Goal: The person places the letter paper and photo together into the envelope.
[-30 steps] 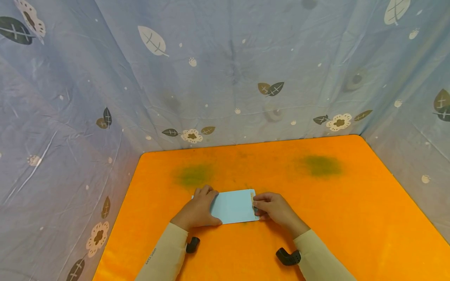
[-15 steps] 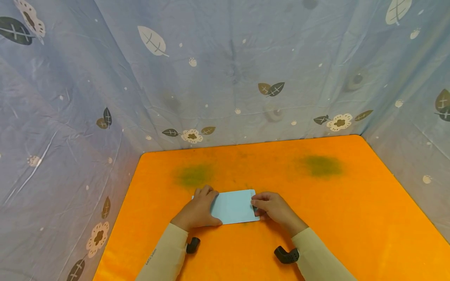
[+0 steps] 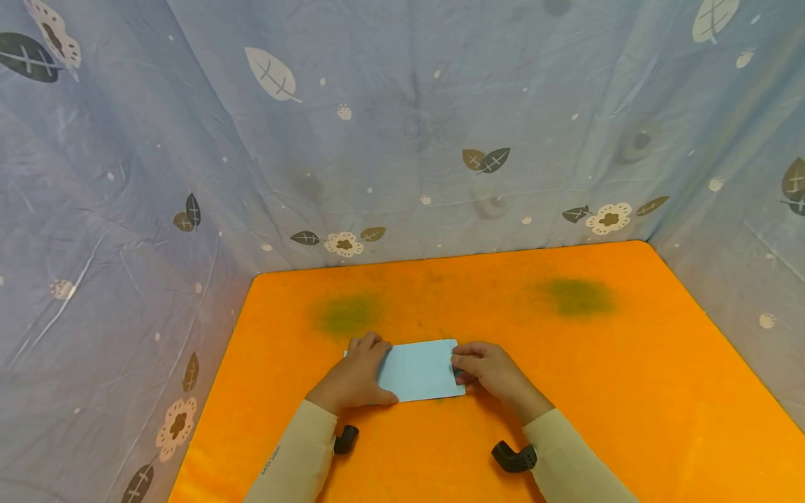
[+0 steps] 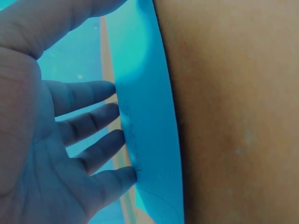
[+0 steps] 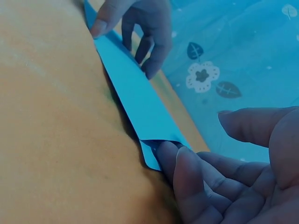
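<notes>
A pale blue paper envelope (image 3: 420, 370) lies lengthwise across the orange table, its mouth at the right end. My left hand (image 3: 354, 377) grips its left part, thumb on the near long edge and fingers on the far one. In the left wrist view several fingertips (image 4: 122, 137) press along that edge, beside small print. At the mouth is my right hand (image 3: 497, 377), its fingers curled. The right wrist view shows a fingertip (image 5: 167, 153) tucked into the mouth, above a small end flap (image 5: 150, 157). What lies inside the envelope is hidden.
The orange tabletop (image 3: 629, 391) has two dark green smudges near the back. Blue curtains (image 3: 402, 140) printed with leaves and flowers rise behind and at both sides. A black curved piece (image 3: 514, 457) sits at the right wrist, another (image 3: 346, 440) at the left.
A tan strip that showed at the envelope's right end one second ago is out of sight. My right fingers have shifted very slightly there; my left hand and the envelope keep their place.
</notes>
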Tool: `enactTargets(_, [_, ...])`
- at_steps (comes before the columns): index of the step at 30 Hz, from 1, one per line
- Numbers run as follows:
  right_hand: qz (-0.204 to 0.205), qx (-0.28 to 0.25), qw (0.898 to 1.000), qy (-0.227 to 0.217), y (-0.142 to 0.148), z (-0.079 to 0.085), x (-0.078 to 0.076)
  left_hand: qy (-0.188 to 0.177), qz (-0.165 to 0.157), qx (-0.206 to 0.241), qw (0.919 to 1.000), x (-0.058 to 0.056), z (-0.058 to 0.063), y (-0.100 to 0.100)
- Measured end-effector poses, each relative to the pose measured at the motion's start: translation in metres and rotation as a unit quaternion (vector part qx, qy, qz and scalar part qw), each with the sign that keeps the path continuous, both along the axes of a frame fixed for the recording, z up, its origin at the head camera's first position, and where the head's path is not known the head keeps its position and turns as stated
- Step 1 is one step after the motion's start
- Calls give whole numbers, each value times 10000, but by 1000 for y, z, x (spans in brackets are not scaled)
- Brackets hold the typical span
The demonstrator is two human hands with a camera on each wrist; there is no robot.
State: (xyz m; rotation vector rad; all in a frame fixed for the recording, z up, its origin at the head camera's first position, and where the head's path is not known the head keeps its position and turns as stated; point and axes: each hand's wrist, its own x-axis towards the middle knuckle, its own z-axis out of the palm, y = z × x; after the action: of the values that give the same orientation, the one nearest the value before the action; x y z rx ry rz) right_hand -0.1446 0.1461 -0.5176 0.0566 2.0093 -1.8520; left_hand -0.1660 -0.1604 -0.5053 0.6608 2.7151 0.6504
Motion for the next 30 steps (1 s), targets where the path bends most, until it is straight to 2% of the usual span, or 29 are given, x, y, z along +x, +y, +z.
enactTargets(7, [-137, -125, 9998, 31, 8, -1, 3, 28, -30, -62, 10000, 1, -1, 0])
enactTargets(14, [-310, 71, 9991, 265, 22, 4, 3, 98, -179, -297, 9993, 4, 0, -4])
enactTargets(18, [-350, 411, 9968, 587, 35, 15, 2, 234, -273, -300, 9989, 2, 9, -2])
enactTargets(21, [-301, 805, 9923, 895, 47, 25, 0, 486, -117, -344, 9982, 0, 22, 1])
enactTargets(23, [-310, 1231, 9848, 1184, 54, 31, -1, 707, 50, -384, 9967, 0, 33, 3])
enactTargets(25, [-253, 1687, 9716, 1642, 60, 37, -1, 958, 209, -327, 9946, 1, 42, 4])
enactTargets(30, [-143, 2931, 9234, 2474, 70, 50, -1, 1571, 433, -182, 9865, 2, 56, 5])
